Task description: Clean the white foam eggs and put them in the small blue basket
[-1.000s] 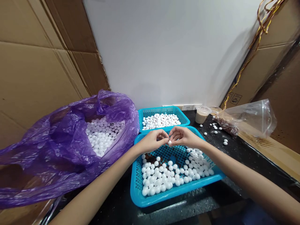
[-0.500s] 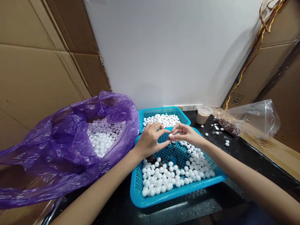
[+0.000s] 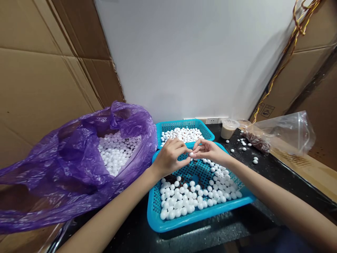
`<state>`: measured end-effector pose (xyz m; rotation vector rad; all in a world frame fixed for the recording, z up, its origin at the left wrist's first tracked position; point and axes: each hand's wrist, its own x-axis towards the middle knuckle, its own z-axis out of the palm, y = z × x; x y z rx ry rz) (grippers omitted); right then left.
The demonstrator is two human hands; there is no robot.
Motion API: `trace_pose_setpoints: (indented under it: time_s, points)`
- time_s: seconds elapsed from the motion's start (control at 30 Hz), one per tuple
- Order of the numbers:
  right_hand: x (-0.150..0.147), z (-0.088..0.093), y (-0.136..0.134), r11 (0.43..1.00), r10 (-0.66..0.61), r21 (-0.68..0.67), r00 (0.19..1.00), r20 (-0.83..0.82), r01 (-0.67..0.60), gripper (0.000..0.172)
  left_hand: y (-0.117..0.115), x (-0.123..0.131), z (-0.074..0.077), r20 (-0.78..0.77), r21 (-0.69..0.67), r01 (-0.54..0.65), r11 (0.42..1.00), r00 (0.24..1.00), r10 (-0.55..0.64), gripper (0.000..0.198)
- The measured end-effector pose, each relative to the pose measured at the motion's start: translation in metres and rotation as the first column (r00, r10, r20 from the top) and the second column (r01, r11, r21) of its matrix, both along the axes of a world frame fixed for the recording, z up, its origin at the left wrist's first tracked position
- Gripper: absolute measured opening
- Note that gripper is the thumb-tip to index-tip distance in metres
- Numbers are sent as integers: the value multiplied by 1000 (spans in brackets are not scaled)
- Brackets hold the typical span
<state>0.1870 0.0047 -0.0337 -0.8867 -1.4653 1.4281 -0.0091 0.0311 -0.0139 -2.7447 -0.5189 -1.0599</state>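
A white ball [image 3: 191, 154] was pinched by the left hand [image 3: 171, 158] and the right hand [image 3: 207, 151]; many were left in the front blue basket [image 3: 181, 220]

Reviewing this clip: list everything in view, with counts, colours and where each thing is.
purple plastic bag: one, purple, far left, open
white foam balls: many, white, in bag, both baskets, some loose on counter
near basket: one, turquoise, on counter, under hands
far basket: one, turquoise, behind near basket
brown clumps: few, dark brown, in near basket
lidded cup: one, beige, counter back
zip bag: one, clear, right, brown contents
black counter: one, black, under everything
cardboard sheets: several, tan, both sides
wires: bundle, gold, upper right
wall socket: one, white, behind far basket
left hand, right hand: two, fingertips together on small white ball, above near basket
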Motion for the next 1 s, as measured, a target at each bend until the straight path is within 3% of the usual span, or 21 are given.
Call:
trace_pose_setpoints:
  time_s: [0.3,0.6,0.83,0.93,1.0]
  points:
    - [-2,-1,0,1000,11,-16,999,-32,-11,30,1,-1,-2,2,-24,35,999,999,-35,3]
    - [1,0,0,1000,-4,6,1000,26,4,31,0,1,1,8,-72,-61,996,998,62,17]
    - [0,-1,0,999,33,-3,999,-3,-33,31,0,0,0,-26,-46,-44,998,999,43,10]
    - [1,1,1,999,5,32,1000,8,-5,29,4,-1,-3,57,-119,-147,982,986,155,7]
    - [2,2,2,996,-54,66,998,24,53,28,8,-2,-5,116,-233,-251,940,952,283,10]
